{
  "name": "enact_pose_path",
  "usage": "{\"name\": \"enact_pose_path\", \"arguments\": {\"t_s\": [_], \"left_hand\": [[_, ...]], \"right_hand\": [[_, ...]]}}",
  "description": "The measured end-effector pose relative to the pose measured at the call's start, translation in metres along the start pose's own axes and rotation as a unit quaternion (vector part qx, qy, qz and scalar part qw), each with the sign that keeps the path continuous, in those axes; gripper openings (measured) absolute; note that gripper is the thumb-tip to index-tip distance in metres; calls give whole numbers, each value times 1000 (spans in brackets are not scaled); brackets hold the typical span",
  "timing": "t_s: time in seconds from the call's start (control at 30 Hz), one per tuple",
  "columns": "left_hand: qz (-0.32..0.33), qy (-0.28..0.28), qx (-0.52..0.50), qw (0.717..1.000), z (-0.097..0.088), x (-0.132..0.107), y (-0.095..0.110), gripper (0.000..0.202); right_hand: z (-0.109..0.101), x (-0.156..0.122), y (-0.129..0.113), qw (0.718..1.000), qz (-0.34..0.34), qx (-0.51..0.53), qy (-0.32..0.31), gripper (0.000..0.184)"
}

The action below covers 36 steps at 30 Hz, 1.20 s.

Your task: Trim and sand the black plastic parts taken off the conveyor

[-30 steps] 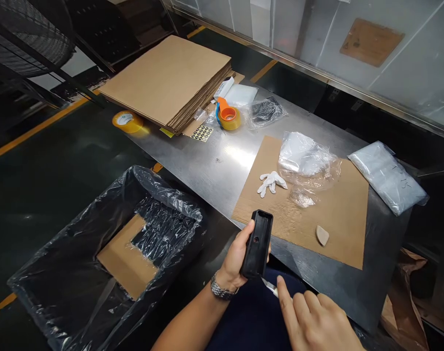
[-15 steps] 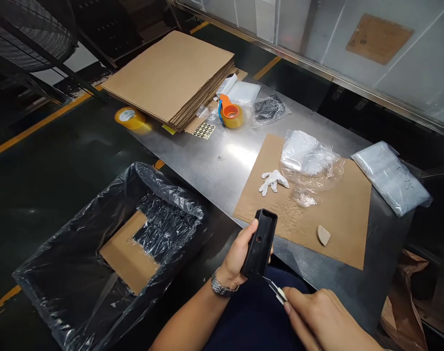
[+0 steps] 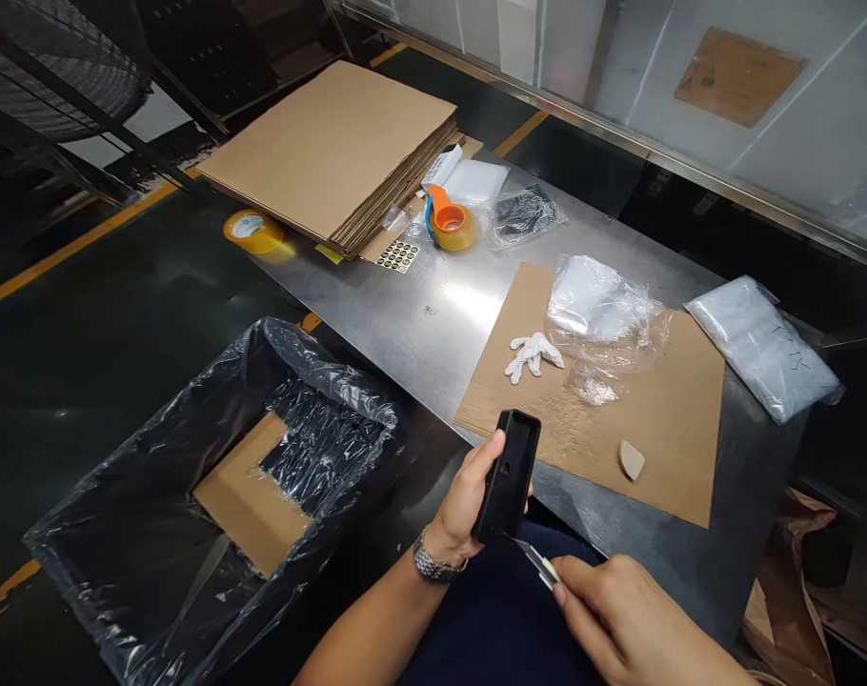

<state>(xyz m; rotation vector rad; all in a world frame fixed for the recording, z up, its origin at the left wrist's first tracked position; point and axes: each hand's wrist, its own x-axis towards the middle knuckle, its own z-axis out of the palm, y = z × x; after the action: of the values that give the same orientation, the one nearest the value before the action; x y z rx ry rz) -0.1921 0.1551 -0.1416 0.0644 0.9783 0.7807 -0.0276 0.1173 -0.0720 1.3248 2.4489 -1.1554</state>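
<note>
My left hand [image 3: 468, 500] is wrapped around a long black plastic housing [image 3: 509, 472], its hollow side facing up with a small hole in its floor. A white-handled craft knife [image 3: 539, 562] is pinched in my right hand [image 3: 612, 605]. The tip of its thin blade meets or nearly meets the lower end of the housing; exact contact cannot be made out. Beyond my hands, a cardboard sheet [image 3: 662, 495] lies on the metal table with a white glove [image 3: 534, 355] and a small beige wedge-shaped piece [image 3: 631, 460] on it.
A bin lined with black plastic [image 3: 140, 457] stands left, with cardboard and black pieces inside. On the metal table [image 3: 376, 314] are stacked cardboard [image 3: 333, 143], a tape dispenser [image 3: 452, 224], a tape roll [image 3: 253, 232], a sticker sheet [image 3: 397, 255], clear bags [image 3: 597, 300] and a wrapped packet [image 3: 766, 348].
The knife has turned slightly, so that the flat of its blade shows more. My left hand and the black housing have hardly moved.
</note>
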Motion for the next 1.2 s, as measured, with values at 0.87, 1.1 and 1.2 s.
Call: {"name": "enact_pose_path", "arguments": {"t_s": [0.87,1.1,1.2], "left_hand": [[4,-35,-120,992,1,6,2,50],[-52,-92,-108,988,3,1,-10,59],[-61,-111,-98,987,3,-1,-13,61]], "right_hand": [[77,73,129,944,301,66,119,30],[102,104,160,930,343,-48,122,25],[96,106,161,927,337,-58,155,26]]}}
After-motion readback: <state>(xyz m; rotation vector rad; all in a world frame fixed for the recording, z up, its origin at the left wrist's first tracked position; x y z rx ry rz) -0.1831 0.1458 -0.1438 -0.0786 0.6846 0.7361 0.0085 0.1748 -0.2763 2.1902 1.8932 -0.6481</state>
